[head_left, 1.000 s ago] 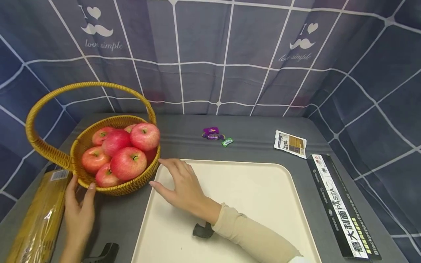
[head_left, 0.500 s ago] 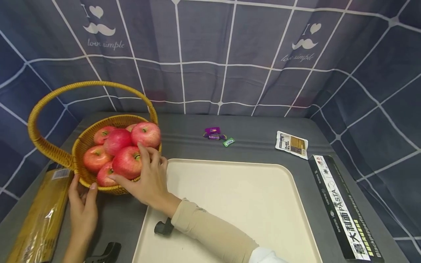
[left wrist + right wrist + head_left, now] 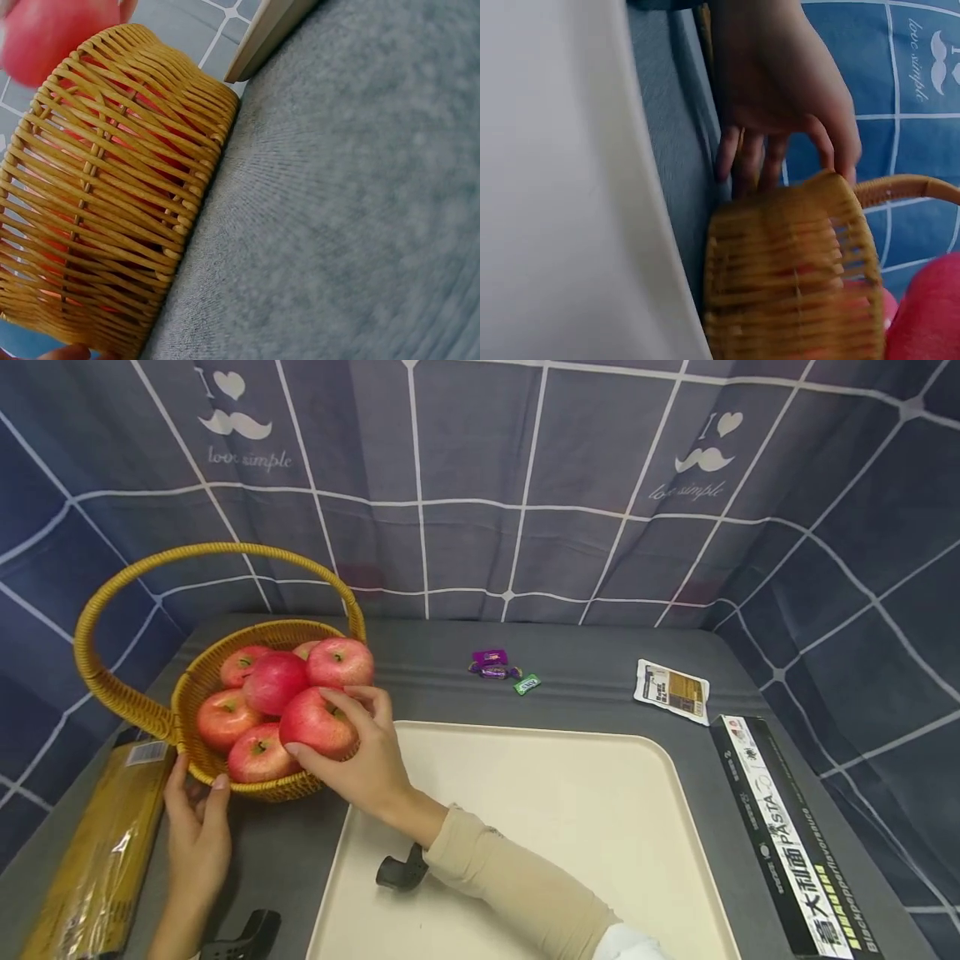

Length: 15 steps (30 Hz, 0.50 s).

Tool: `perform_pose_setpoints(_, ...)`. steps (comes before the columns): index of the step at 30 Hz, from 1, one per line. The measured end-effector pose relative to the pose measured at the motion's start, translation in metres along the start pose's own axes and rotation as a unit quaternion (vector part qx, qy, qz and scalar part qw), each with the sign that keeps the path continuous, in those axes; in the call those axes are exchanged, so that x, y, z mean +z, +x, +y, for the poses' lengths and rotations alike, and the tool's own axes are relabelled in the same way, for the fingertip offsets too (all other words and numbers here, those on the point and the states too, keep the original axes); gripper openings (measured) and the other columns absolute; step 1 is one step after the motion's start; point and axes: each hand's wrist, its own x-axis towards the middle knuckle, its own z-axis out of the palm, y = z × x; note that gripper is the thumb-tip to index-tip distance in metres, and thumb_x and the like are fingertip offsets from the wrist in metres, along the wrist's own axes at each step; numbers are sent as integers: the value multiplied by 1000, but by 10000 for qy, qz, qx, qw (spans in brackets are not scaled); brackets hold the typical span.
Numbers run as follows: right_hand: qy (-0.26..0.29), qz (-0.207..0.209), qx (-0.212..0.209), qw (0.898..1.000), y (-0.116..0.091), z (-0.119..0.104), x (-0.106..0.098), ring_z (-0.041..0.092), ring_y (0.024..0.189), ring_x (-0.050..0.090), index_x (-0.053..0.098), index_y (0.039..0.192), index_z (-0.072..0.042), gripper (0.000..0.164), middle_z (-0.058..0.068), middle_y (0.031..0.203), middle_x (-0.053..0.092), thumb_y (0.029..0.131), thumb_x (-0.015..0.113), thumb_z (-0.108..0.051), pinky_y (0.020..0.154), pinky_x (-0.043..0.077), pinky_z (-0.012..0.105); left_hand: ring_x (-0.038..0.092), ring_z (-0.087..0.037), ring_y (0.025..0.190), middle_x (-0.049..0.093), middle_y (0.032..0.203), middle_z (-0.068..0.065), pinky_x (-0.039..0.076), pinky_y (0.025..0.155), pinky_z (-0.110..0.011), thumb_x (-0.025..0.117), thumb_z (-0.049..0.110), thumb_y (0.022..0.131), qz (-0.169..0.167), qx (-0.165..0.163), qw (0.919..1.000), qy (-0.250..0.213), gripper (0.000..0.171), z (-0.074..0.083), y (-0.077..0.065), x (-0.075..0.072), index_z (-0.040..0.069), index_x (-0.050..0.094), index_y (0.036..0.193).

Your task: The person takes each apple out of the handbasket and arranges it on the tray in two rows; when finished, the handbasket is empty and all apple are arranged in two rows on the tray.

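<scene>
In the head view a yellow wicker basket (image 3: 285,791) full of red apples stands at the left, its tall handle arching up behind. My right hand (image 3: 367,760) grips a red apple (image 3: 318,722) at the basket's front right, thumb on one side and fingers over the other. The same apple (image 3: 45,37) shows at the top left of the left wrist view, over the rim. My left hand (image 3: 197,831) holds the basket's near left side; in the right wrist view this hand (image 3: 787,75) has its thumb at the rim and fingers along the outer wall.
A cream tray (image 3: 525,827) lies right of the basket. Behind it are several small wrapped candies (image 3: 495,672). A foil pouch (image 3: 672,691) and a black pasta box (image 3: 795,835) sit at the right. A yellow wrapped packet (image 3: 105,843) lies at the far left.
My right hand has reached left from over the tray, taken hold of the front apple and drawn it rightward. The left hand stays at the basket.
</scene>
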Motion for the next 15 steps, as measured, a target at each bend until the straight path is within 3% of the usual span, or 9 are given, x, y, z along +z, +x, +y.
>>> perform_pose_setpoints(3,28,-174,-296,9994,-2,8,-20,11,114,41,57,118,-19,53,5,119,43,69,77,-24,90,43,20,41,9,87,36,107,15,30,71,-4,42,20,96,-28,-49,10000,73,56,1,-1,2,21,15,144)
perform_pose_setpoints(6,-398,-463,-542,9967,-6,22,-43,12,113,43,58,116,-21,53,4,120,44,67,77,-28,90,42,21,39,9,89,38,115,5,29,71,-4,41,20,96,-18,39,9999,91,55,1,-1,4,21,16,145)
perform_pose_setpoints(10,-995,-1193,-494,9866,-12,46,-68,13,114,40,58,113,-25,52,1,120,43,66,77,-33,89,42,25,38,9,91,38,122,-3,29,72,-4,41,19,95,12,97,9999,42,55,1,-1,4,20,16,145)
perform_pose_setpoints(15,-1333,-2074,-311,9686,-17,68,-80,13,115,38,57,114,-26,49,0,121,40,69,75,-32,90,42,28,40,10,90,39,118,3,29,72,-4,41,22,96,-16,-125,9998,168,55,1,-1,0,26,15,144)
